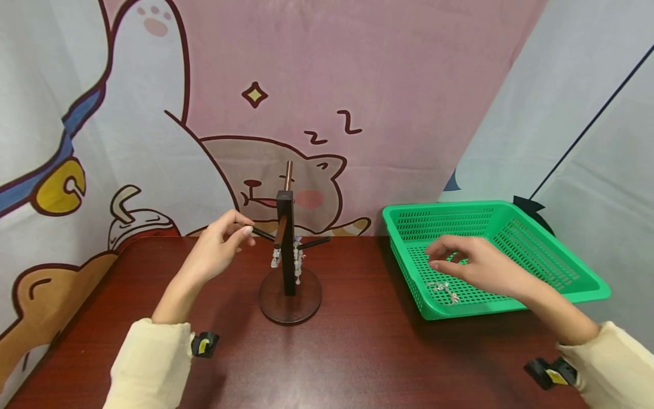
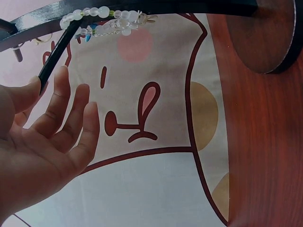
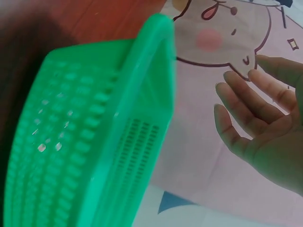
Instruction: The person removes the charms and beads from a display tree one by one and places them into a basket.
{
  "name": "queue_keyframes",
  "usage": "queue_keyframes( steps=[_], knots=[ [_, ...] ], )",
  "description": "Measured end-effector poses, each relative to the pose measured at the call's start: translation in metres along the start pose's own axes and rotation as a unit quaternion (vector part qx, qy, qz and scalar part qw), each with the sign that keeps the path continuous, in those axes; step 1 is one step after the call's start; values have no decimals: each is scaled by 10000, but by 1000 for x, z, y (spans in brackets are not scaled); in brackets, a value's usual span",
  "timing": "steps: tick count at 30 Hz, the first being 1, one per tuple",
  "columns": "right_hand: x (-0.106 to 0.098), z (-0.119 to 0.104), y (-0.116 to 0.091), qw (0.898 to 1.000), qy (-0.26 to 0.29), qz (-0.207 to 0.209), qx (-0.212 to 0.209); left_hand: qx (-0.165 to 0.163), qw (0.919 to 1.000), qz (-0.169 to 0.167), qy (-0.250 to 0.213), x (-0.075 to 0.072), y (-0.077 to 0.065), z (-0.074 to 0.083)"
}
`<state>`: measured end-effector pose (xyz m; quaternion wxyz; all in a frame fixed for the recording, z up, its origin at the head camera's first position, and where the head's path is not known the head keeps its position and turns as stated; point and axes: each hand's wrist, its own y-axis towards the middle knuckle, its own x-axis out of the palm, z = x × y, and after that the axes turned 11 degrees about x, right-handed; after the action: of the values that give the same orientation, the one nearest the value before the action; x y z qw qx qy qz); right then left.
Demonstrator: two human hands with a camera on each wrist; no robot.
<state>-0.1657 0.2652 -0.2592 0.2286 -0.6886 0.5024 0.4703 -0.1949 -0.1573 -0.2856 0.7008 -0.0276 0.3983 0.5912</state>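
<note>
i have one stand [image 1: 288,261] before me, with one round base [image 1: 276,309] and four pegs [image 1: 281,232] that i can count. my left hand [image 1: 217,244], on the stand's left, pinches one dark peg [image 1: 264,233] near its tip between thumb and forefinger, the other three fingers spread loosely. two bead strands [image 1: 298,266] hang at the stand, one on each side of its post; the left one sits by the root of the peg i pinch. well apart to the stand's right is one green basket [image 1: 587,291], and on its floor i see one more beaded strand [image 1: 444,289]. my right hand [image 1: 475,261] hovers over that basket, fingers softly bent, thumb apart from them, holding nothing. one reddish-brown table [image 1: 357,352] lies under the stand, one printed cloth [image 1: 419,85] behind it.
</note>
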Motion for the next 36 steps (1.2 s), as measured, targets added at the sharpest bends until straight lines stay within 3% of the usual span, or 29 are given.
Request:
queue_keyframes(
  steps=[11, 16, 30, 36],
  knots=[
    [13, -30, 24, 9981, 488, -338, -176, -10, 10000, 0, -42, -1, -1, 0],
    [23, -40, 34, 9972, 558, -500, -66, -47, 10000, -21, -13, -2, -1, 0],
    [59, -60, 54, 9857, 1250, -1080, -337, -49, 9999, -79, -49, -2, -1, 1],
    [74, -64, 58, 9850, 1210, -1135, -463, -80, 9999, -84, -50, -2, 0, 2]
  ],
)
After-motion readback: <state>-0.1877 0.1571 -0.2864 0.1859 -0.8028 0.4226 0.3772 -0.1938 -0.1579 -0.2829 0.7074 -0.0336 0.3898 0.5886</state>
